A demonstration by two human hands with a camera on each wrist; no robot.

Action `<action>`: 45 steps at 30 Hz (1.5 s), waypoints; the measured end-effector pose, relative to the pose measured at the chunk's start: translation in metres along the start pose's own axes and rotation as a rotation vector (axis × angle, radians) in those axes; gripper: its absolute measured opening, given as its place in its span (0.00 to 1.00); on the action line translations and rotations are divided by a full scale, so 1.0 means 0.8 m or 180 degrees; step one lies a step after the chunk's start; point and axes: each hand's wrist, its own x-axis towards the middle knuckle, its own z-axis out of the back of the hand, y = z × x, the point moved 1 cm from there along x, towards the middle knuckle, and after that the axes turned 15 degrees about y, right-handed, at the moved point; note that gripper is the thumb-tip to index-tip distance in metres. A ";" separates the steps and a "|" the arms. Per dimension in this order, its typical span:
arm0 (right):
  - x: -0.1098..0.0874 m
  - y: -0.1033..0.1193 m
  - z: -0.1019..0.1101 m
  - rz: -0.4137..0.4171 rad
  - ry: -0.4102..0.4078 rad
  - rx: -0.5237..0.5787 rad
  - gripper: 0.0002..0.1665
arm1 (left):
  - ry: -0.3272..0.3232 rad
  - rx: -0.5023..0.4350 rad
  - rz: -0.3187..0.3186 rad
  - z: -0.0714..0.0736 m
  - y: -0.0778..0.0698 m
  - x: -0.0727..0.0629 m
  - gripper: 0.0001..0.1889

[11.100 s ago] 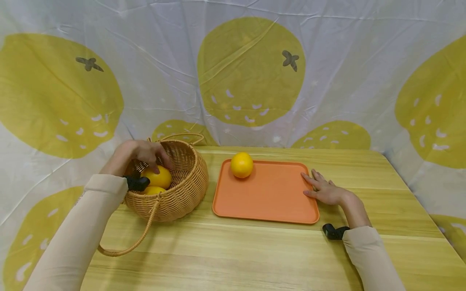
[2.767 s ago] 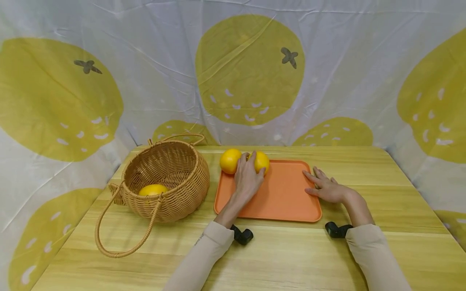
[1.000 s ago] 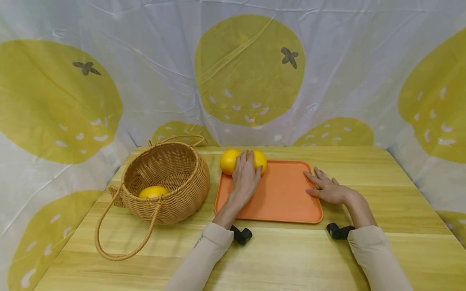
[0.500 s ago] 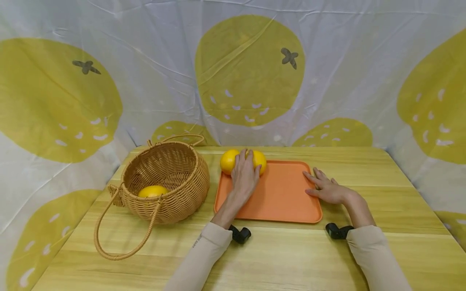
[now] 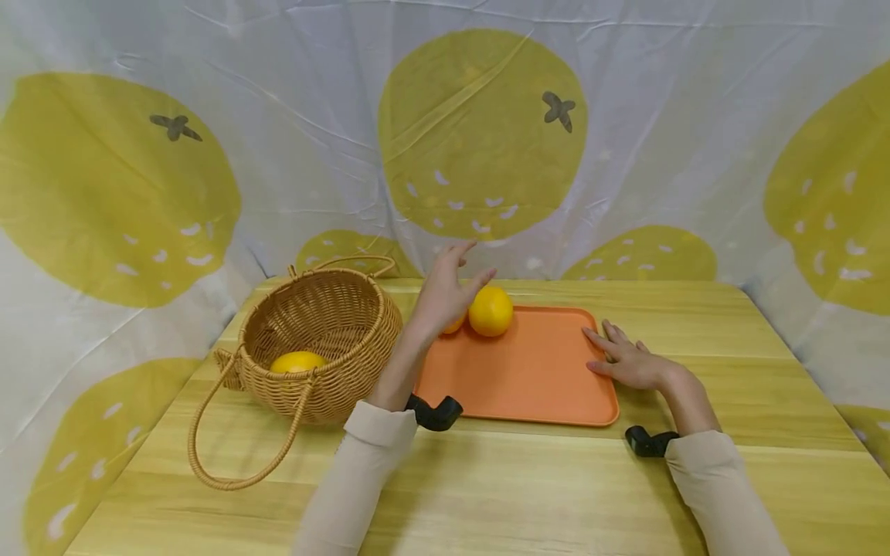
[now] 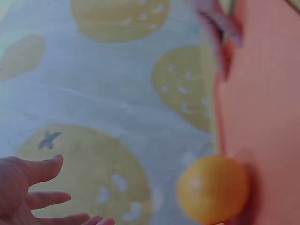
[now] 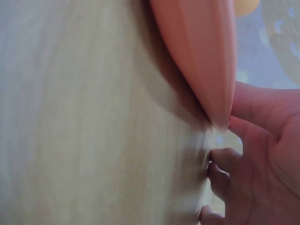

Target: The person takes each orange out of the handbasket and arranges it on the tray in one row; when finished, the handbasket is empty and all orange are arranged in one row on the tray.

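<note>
My left hand [image 5: 443, 293] is raised over the back left of the orange tray [image 5: 528, 371], fingers extended and holding nothing. Just right of it, one orange [image 5: 490, 312] sits on the tray; a second orange [image 5: 453, 325] is mostly hidden behind the hand. The left wrist view shows that hand [image 6: 28, 192] apart from the nearer orange [image 6: 213, 189]. At the tray's right rim, my right hand [image 5: 631, 364] rests with its fingers spread, the tips touching the edge. In the right wrist view, thumb and fingers of the right hand [image 7: 267, 150] lie against the tray's rim [image 7: 206, 61].
On the left stands a wicker basket [image 5: 354, 371] with yellow-orange fruit [image 5: 297, 361] inside. One of its handles [image 5: 236, 485] hangs down toward the front of the wooden table [image 5: 528, 486]. A fruit-printed cloth [image 5: 647, 139] hangs behind the table.
My left hand, which was between the two oranges half a second ago, has let go and lifted up and left. Earlier it brought one orange from the basket. The right hand stays.
</note>
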 end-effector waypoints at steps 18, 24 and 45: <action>-0.001 -0.007 0.003 -0.0001 0.0015 0.0020 0.48 | 0.0257 -0.0042 -0.0016 0.194 -0.068 -0.017 0.33; -0.001 -0.008 0.001 0.0001 0.0017 0.0035 0.48 | 0.0574 0.0014 0.0201 0.229 -0.011 -0.036 0.26; 0.000 -0.002 0.001 0.0027 0.0008 0.0020 0.48 | 0.2965 0.0642 0.1250 0.262 0.123 -0.067 0.26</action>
